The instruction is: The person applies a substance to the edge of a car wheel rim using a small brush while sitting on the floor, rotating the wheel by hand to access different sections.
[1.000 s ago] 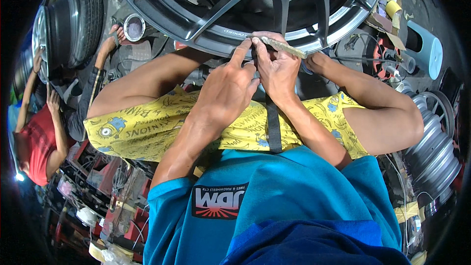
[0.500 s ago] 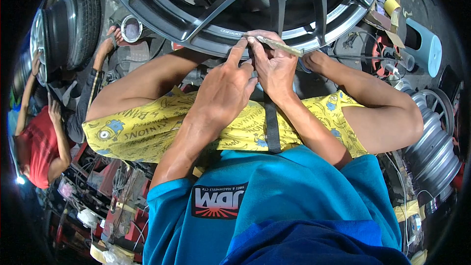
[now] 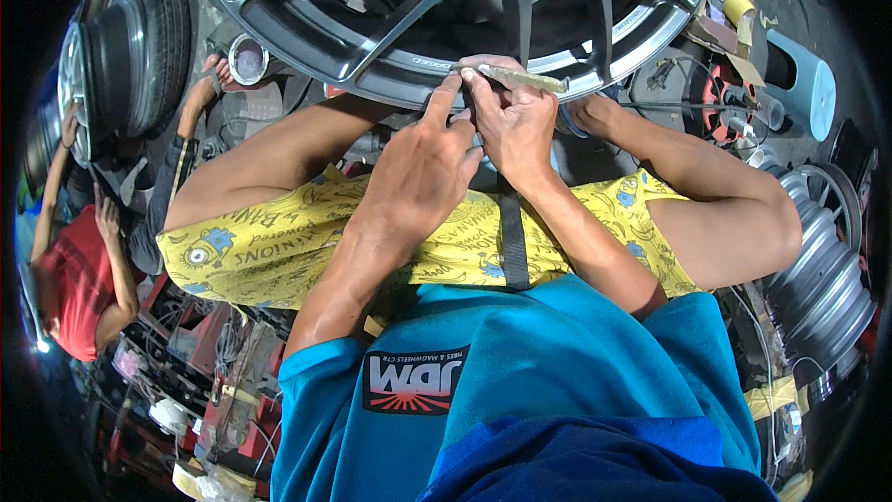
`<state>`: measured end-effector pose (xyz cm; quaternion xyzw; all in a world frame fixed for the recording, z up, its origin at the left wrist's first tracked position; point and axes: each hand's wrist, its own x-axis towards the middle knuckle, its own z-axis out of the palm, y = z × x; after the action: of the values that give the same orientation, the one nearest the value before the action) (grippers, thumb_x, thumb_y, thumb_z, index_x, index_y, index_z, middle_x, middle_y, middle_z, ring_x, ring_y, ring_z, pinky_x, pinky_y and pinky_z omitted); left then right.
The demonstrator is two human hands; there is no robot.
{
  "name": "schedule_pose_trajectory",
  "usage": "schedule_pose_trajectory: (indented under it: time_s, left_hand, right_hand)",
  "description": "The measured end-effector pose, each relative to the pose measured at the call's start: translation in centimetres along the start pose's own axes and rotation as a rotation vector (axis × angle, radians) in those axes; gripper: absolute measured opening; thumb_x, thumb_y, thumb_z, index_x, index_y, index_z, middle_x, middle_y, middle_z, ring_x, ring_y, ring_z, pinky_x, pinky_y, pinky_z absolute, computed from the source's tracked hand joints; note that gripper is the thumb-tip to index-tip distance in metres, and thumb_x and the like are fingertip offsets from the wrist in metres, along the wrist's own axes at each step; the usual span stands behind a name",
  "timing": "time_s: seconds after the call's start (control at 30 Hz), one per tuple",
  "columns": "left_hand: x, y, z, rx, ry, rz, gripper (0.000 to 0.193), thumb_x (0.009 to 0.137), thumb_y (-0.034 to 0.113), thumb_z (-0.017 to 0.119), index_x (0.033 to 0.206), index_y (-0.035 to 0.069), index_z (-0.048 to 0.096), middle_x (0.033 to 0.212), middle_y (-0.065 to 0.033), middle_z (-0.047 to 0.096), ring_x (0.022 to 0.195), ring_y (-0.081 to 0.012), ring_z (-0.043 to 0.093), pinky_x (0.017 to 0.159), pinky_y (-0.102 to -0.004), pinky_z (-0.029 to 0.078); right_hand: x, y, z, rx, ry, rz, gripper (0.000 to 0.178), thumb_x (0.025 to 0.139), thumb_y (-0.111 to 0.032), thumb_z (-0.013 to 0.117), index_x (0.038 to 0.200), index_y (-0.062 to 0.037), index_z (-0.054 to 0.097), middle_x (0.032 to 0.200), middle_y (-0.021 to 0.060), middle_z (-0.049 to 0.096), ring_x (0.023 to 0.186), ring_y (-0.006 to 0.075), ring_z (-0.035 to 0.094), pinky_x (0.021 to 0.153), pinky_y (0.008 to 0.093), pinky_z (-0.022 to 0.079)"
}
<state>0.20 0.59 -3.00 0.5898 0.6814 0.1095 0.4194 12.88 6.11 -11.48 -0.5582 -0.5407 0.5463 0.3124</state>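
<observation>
A large grey alloy wheel (image 3: 390,70) with split spokes stands in front of me, its polished rim toward my knees. My right hand (image 3: 509,121) is closed at the lip, thumb and fingers pinching a thin, dusty grey-tan flat strip (image 3: 528,80) that sticks out to the right; its exact kind cannot be made out. Beside it, my left hand (image 3: 418,163) rests its outstretched index fingertip on the rim, close to the right thumb. The left thumb stands apart and the other fingers bend underneath, partly hidden. Nothing shows in that hand.
At the left, a person in a red shirt (image 3: 82,284) works at another wheel with a tire (image 3: 153,46). A round container (image 3: 248,59) sits near that person's foot. To the right are a light-blue stool (image 3: 806,88), a red reel (image 3: 714,104), cords and silver wheels (image 3: 822,251).
The wheel has shifted slightly left in view. Both hands have moved a little left with it, and the strip in my right hand lies flatter.
</observation>
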Motion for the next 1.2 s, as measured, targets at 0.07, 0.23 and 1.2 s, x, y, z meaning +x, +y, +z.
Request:
schedule_pose_trajectory:
  time_s: [0.07,0.23,1.2]
  left_hand:
    - [0.0,0.1,-0.1,0.001,-0.004,0.004,0.023,0.092,0.009,0.075,0.109,-0.005,0.071,0.158,-0.0278,0.049,0.106,-0.0514,0.07,0.089,-0.0546,0.057]
    - [-0.1,0.0,-0.3,0.002,-0.002,0.015,0.02,0.092,0.01,0.074,0.105,-0.005,0.07,0.157,-0.0284,0.049,0.105,-0.0518,0.069,0.089,-0.0548,0.057]
    - [0.7,-0.6,-0.7,0.123,0.042,0.038,0.021,0.093,0.017,0.078,0.089,0.0,0.067,0.149,-0.0135,0.06,0.088,-0.0402,0.075,0.079,-0.0521,0.06]
  right_hand:
    - [0.1,0.0,0.0,0.002,-0.001,0.008,0.012,0.096,-0.012,0.074,0.103,-0.0039,0.08,0.077,0.0107,0.075,0.056,0.0118,0.063,0.056,0.0306,0.05]
    - [0.1,-0.3,0.6,-0.047,0.046,0.01,0.015,0.096,-0.013,0.075,0.106,-0.0029,0.081,0.072,0.0124,0.073,0.055,0.0116,0.062,0.056,0.0316,0.049]
    - [-0.6,-0.8,-1.8,0.06,0.009,-0.087,0.015,0.089,-0.009,0.078,0.093,-0.0014,0.066,0.074,0.0115,0.068,0.065,0.0181,0.069,0.06,0.0333,0.052]
